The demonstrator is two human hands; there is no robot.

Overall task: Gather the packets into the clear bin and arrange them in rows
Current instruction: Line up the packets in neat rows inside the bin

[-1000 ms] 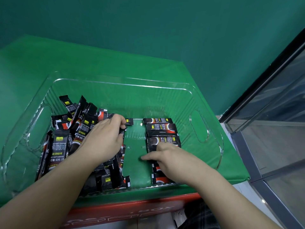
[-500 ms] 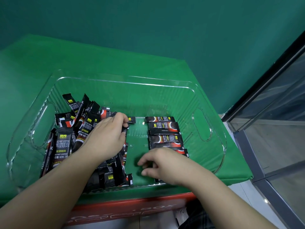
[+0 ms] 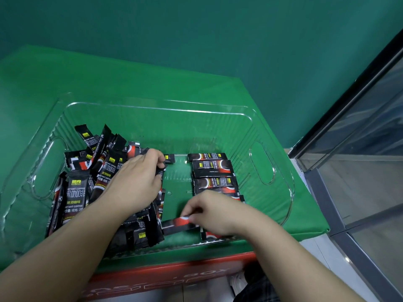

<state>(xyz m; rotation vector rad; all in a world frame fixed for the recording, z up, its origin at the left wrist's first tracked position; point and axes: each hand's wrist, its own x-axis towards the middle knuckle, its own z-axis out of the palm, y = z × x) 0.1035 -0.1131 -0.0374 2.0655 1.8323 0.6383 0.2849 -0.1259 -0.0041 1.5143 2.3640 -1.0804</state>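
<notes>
A clear plastic bin (image 3: 157, 106) sits on a green cloth. A loose heap of black coffee packets (image 3: 91, 171) fills its left half. On the right, several packets lie stacked in a neat row (image 3: 212, 168). My left hand (image 3: 135, 182) rests on the heap, its fingers curled round a black packet (image 3: 169, 158) at the heap's far edge. My right hand (image 3: 214, 211) is near the bin's front and pinches a black and red packet (image 3: 174, 225) that lies crosswise. It hides the row's near end.
The green cloth (image 3: 152, 83) covers a red box (image 3: 174, 277) under the bin. A dark green wall stands behind. A glass door with a dark frame (image 3: 349, 149) is at the right. The bin has handle cutouts in both end walls.
My right hand has drawn back from the row toward the bin's front and now pinches a packet out of the heap's near edge. My left hand has stayed on the heap.
</notes>
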